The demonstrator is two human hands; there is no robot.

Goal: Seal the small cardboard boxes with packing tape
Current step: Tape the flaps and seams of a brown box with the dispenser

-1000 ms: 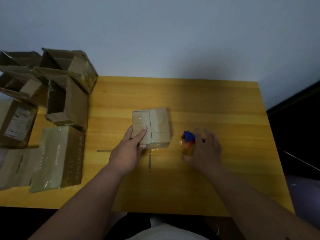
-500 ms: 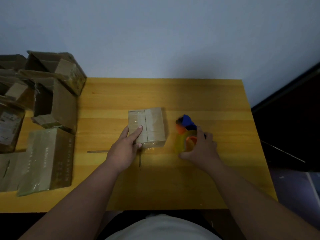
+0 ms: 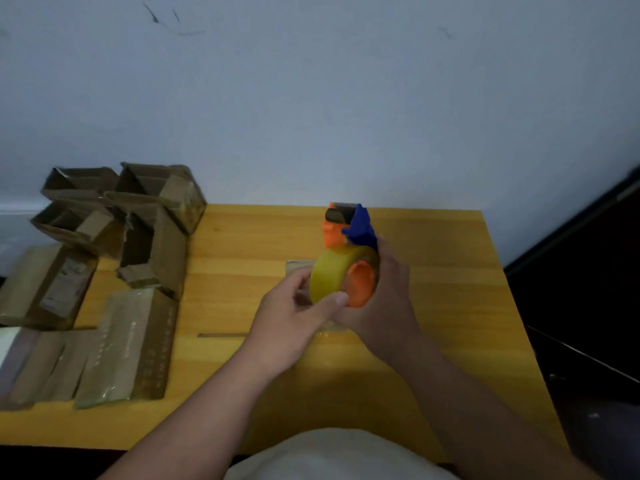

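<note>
Smooth plastic on the tape dispenser (image 3: 349, 225), orange body and blue guard, with a toothed metal-looking blade at its top. The tape roll (image 3: 329, 271) is glossy, translucent yellow film on an orange plastic core. Under it the table (image 3: 450, 271) shows varnished wood grain, slightly shiny. At left, matt brown cardboard boxes (image 3: 131, 216), some faces sheened with clear tape.

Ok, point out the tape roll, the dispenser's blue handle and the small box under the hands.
tape roll (image 3: 329, 275), head view, on its yellowish outer band.
blue handle (image 3: 360, 225), head view, on its upper part.
small box (image 3: 299, 265), head view, on the far corner showing behind the roll.
</note>
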